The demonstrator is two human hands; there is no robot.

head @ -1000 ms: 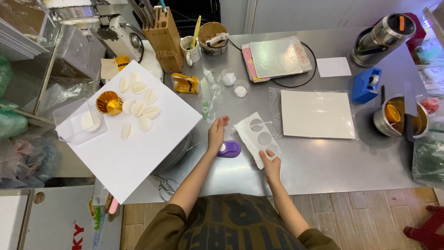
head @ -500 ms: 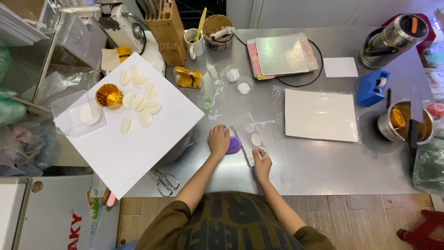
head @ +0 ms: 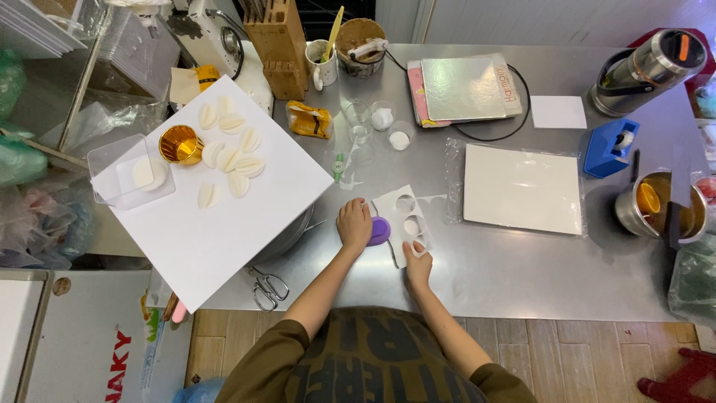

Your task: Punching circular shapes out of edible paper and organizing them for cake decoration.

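A small white sheet [head: 403,217] with three round holes punched in it lies on the steel table [head: 507,261]. My left hand [head: 353,223] presses down on a purple round punch [head: 379,230] at the sheet's left edge. My right hand [head: 418,263] holds the sheet's near corner flat against the table. To the left, a large white board [head: 224,224] carries several white oval cut-outs [head: 233,153] and a gold cup [head: 180,143].
Scissors [head: 268,287] lie at the table's near edge. A white board in plastic wrap [head: 522,188] is to the right, with a blue tape dispenser [head: 610,147] and a metal pot [head: 658,207] beyond. A scale [head: 466,88], small cups [head: 382,118] and a knife block [head: 278,45] stand behind.
The punched sheet has shifted under my hands and now shows its three holes clearly. My left hand stays on the purple punch, and my right hand has moved to the sheet's near corner.
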